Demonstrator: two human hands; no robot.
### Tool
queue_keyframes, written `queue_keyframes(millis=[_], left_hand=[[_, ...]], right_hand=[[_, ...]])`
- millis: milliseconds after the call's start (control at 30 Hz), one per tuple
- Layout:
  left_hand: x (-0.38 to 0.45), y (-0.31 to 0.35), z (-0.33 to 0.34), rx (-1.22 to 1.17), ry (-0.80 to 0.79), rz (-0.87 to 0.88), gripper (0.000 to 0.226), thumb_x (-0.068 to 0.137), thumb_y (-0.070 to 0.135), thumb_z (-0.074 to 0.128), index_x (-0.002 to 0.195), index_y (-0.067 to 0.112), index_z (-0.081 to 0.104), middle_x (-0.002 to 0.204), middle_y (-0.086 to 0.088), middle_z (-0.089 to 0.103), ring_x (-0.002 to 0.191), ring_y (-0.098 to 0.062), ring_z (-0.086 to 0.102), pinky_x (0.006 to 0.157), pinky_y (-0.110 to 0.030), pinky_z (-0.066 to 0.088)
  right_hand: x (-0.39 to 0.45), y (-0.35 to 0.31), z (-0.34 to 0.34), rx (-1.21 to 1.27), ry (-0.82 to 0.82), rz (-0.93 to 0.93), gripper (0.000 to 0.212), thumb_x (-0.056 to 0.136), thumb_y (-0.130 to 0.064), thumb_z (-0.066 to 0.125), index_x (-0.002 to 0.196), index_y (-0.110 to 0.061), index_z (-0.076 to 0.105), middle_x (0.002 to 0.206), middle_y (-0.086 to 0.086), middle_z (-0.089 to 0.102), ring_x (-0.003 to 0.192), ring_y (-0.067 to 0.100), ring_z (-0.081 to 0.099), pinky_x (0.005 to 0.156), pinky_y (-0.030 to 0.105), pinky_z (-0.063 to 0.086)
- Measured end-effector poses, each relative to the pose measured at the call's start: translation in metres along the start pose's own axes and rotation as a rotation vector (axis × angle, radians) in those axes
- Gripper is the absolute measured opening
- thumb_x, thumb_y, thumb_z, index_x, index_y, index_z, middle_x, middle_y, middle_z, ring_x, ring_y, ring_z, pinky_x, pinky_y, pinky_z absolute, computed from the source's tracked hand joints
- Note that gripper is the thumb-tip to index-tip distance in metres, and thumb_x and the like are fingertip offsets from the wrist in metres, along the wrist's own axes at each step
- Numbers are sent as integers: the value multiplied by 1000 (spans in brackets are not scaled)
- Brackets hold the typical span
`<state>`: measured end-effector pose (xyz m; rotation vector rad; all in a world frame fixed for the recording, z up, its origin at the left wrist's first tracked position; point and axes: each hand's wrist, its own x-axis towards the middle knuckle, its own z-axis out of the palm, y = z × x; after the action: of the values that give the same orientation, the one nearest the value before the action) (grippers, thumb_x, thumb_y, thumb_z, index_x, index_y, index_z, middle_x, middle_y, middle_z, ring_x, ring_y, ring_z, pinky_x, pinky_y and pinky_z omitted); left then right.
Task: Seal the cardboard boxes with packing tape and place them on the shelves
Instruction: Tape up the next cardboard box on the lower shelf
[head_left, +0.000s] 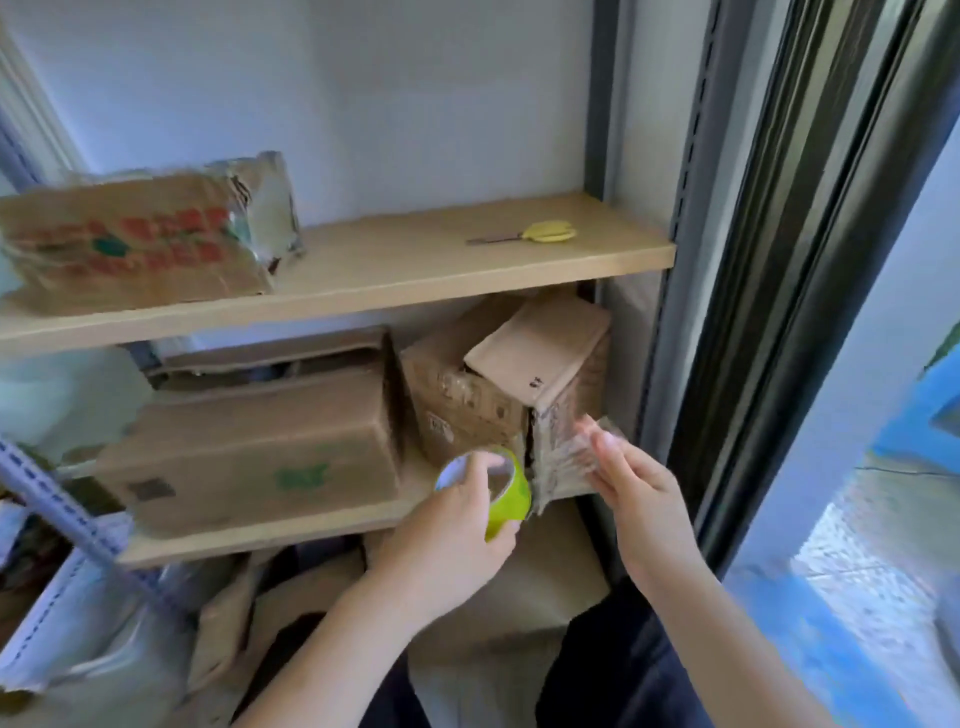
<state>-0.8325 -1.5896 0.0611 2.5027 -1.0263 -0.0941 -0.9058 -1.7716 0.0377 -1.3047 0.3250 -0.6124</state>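
My left hand (457, 525) grips a green-cored roll of clear packing tape (498, 488) in front of the lower shelf. My right hand (634, 493) pinches the pulled-out strip of clear tape (566, 467), stretched between the roll and my fingers. Just behind the strip stands a small cardboard box (483, 395) on the lower shelf (291, 530), its top flap raised and tilted. A larger brown box (249, 457) with a green mark lies to its left. On the upper shelf (395, 291) sits a worn printed box (130, 244) at the left.
Yellow-handled scissors (540, 232) lie on the upper shelf at the right. Flattened cardboard (291, 613) is piled under the lower shelf. A grey metal upright (670, 291) and a dark door frame (789, 291) stand close on the right. A slotted metal post (62, 514) slants at the left.
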Motion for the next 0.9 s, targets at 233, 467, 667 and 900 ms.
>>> queue_keyframes(millis=[233, 467, 667, 900], left_hand=[[60, -24, 38, 201, -198, -228, 20, 88, 37, 49, 88, 17, 51, 83, 1, 66, 78, -20, 62, 67, -31, 50], [99, -72, 95, 98, -777, -338, 24, 86, 37, 44, 77, 16, 50, 50, -3, 64, 66, -20, 64, 54, -29, 32], [126, -80, 108, 61, -656, -40, 27, 87, 29, 50, 66, 13, 45, 63, -3, 61, 67, -18, 64, 67, -33, 48], [134, -72, 110, 17, -516, 68, 28, 87, 35, 52, 80, 8, 53, 68, -3, 61, 63, -14, 62, 56, -28, 45]], right_hand=[[33, 83, -4, 108, -17, 93, 34, 88, -39, 58, 109, -21, 77, 133, -10, 63, 132, -4, 47, 116, 43, 35], [46, 143, -6, 182, -30, 252, 27, 84, -35, 72, 94, -11, 81, 126, 2, 68, 133, 2, 48, 117, 34, 28], [60, 153, -21, 116, -89, 245, 26, 87, -25, 62, 91, -8, 81, 118, -2, 72, 131, 1, 49, 117, 35, 29], [62, 158, -23, 140, -112, 301, 39, 85, -42, 70, 101, -7, 79, 127, 8, 67, 136, 12, 47, 117, 46, 31]])
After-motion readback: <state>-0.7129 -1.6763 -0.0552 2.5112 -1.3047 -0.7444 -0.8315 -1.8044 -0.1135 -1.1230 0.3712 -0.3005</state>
